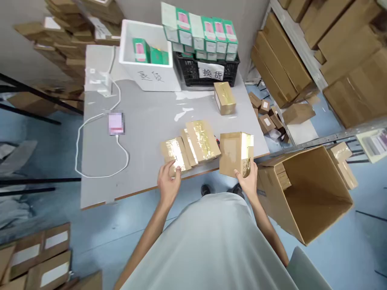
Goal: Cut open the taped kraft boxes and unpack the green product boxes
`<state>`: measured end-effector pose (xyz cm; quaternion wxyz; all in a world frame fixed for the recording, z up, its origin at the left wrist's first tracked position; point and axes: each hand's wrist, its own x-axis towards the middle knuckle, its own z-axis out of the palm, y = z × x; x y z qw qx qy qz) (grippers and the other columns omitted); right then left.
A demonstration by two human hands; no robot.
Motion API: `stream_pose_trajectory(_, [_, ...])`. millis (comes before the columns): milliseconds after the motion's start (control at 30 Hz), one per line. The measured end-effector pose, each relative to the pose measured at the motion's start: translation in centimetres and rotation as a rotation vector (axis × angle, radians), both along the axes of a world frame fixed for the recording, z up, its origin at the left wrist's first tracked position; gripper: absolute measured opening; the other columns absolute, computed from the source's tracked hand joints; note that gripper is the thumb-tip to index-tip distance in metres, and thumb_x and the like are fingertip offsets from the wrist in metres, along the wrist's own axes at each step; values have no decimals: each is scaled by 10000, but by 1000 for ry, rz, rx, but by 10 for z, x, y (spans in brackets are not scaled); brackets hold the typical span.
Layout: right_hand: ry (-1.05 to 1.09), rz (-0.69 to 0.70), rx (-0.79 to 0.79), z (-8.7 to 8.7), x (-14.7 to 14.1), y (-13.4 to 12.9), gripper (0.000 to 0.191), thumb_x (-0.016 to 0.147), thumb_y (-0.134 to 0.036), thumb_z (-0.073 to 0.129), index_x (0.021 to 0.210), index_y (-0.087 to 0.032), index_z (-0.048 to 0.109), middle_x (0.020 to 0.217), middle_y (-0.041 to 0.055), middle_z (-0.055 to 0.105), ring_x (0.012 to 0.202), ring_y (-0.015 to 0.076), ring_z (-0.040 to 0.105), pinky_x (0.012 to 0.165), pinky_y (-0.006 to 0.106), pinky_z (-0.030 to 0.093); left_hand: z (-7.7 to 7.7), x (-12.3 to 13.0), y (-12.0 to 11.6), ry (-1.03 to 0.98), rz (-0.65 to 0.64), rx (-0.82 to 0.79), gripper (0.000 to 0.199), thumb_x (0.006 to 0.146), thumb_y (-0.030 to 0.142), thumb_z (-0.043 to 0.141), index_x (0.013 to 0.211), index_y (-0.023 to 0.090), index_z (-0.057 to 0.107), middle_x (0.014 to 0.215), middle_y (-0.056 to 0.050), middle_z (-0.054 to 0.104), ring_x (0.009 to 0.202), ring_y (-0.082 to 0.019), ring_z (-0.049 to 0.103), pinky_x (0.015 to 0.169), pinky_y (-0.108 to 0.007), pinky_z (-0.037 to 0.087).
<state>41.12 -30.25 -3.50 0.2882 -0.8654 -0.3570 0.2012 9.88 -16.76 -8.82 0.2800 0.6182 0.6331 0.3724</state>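
My right hand (248, 179) grips the near end of a small cardboard box (230, 153) with a white label and dark writing, held over the table's front edge. My left hand (169, 179) is at the near-left corner of a taped cardboard box (176, 153), thumb and fingers apart and the fingertips touching it. Against that box leans another taped carton (203, 141), with part of a further one showing between them. A small red and dark object, mostly hidden, peeks out beside the box in my right hand.
On the grey table (145, 121) stand a taped box (224, 98), a white foam bin (148, 74) and a black crate (192, 72) with green-and-white packs. A white cable (79, 149) loops at left. A large open carton (317, 193) stands right, below shelves of boxes.
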Motion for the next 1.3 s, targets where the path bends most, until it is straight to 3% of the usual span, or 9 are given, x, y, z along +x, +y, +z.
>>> stream_pose_trajectory(133, [-127,69,-130,26,-5,42,1050,924,-645,748,1823,-252,374,1817,250,386,1699,480,389,1220,688,544,-6,18,24,-275,-89,-312,655,1098,605,627,1621,210,632,1656,-210,667,1488,-348,690,1246,-523,574])
stream_pose_trajectory(333, [-271,239,-185,47,-7,94,975,967,-602,718,1811,-248,382,1792,279,366,1668,517,373,1043,710,640,7,68,48,-476,-205,-620,921,1094,786,568,1848,290,382,1929,-96,312,1801,-329,275,1476,-493,238])
stream_pose_trajectory(500, [-318,313,-135,56,-12,151,919,960,-532,739,1770,-227,430,1748,283,361,1617,520,395,976,674,677,22,79,70,-553,-155,-628,1050,1026,762,735,1884,375,271,1917,-46,354,1779,-339,337,1463,-476,300])
stream_pose_trajectory(600, [-285,367,-69,52,-9,209,930,952,-533,751,1768,-230,426,1744,273,352,1617,509,382,1000,674,674,23,78,119,-569,-112,-513,1030,1039,693,758,1885,374,263,1854,-67,484,1745,-325,420,1451,-480,334])
stream_pose_trajectory(767, [-178,412,36,17,-19,339,973,951,-497,749,1802,-205,378,1779,287,311,1647,503,334,1093,706,626,10,67,251,-518,-67,-374,1013,1039,576,780,1881,328,274,1817,-106,532,1662,-343,531,1395,-520,423])
stream_pose_trajectory(867, [-125,377,47,-9,-40,408,986,937,-458,771,1800,-167,391,1803,314,290,1671,524,284,1121,717,603,1,63,319,-503,-17,-475,931,1055,496,720,1869,347,292,1843,-110,492,1614,-357,573,1316,-569,507])
stream_pose_trajectory(967, [-76,321,9,-35,-62,453,994,911,-386,788,1793,-132,407,1817,341,291,1678,531,277,1142,699,594,-8,67,356,-483,-7,-597,839,1064,452,658,1838,352,350,1848,-128,485,1618,-346,563,1268,-593,538])
stream_pose_trajectory(1133, [4,304,-164,-79,-60,463,950,905,-327,793,1766,-94,466,1834,353,309,1698,513,317,1220,651,545,-26,67,345,-422,-48,-625,831,957,425,778,1723,208,541,1826,-244,478,1658,-427,519,1299,-629,493])
stream_pose_trajectory(1300, [3,487,-108,-122,-13,361,996,1003,-521,738,1806,-51,381,1863,338,318,1766,473,287,1386,631,371,-49,4,256,-366,6,-535,848,967,474,726,1726,154,526,1881,-199,402,1787,-380,310,1470,-544,225])
